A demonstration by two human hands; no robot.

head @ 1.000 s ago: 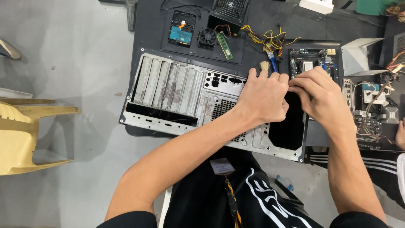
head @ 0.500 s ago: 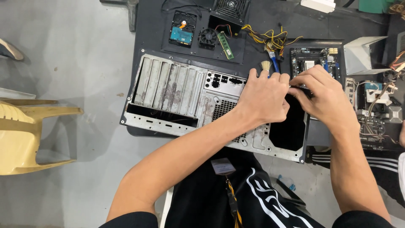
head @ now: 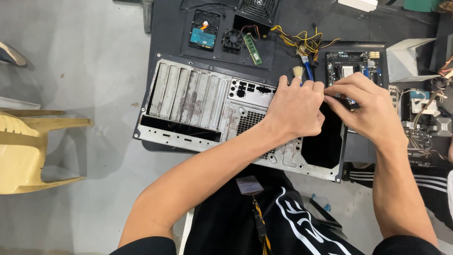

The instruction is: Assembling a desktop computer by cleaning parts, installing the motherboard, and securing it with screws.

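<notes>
A grey metal computer case (head: 188, 99) lies on a black table (head: 165, 28) with its slotted back panel facing up. My left hand (head: 295, 108) lies on the case beside the large rectangular opening (head: 323, 141), its fingers curled over the far edge. My right hand (head: 368, 111) is just to its right, thumb and fingers pinched on a small dark object at that same edge, fingertips almost touching the left hand. What the object is stays hidden under the fingers.
Beyond the case lie a hard drive (head: 204, 35), a small fan (head: 232, 38), a memory stick (head: 253, 49), yellow cables (head: 306, 42), a brush (head: 302, 71) and a motherboard (head: 351, 66). More boards (head: 424, 127) sit at the right. A yellow plastic chair (head: 28, 151) stands on the left.
My right hand has shifted slightly left along the case's edge, closer to the left fingertips. The left hand and the case have stayed put.
</notes>
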